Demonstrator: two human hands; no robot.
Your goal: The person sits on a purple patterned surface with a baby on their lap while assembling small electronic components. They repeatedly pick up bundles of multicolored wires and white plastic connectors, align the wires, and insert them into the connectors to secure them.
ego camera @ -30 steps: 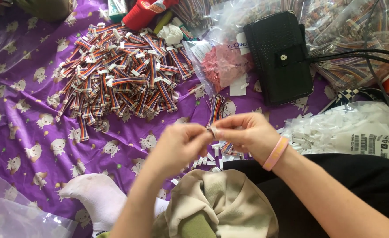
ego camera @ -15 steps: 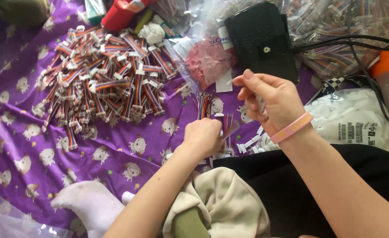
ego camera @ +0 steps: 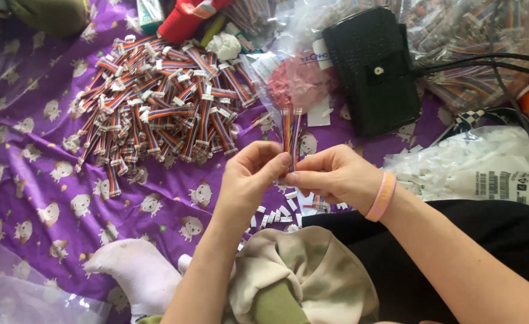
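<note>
Head view: at frame centre, left hand (ego camera: pixel 249 174) and right hand (ego camera: pixel 330 175) both pinch one upright rainbow ribbon cable (ego camera: pixel 291 135), steadying its lower end, the finished pile (ego camera: pixel 156 105) at upper left.

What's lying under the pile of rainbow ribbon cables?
The pile of ribbon cables rests on a purple cloth printed with small white animals. The cloth shows all round the heap; whatever lies on it beneath the cables is covered.
</note>
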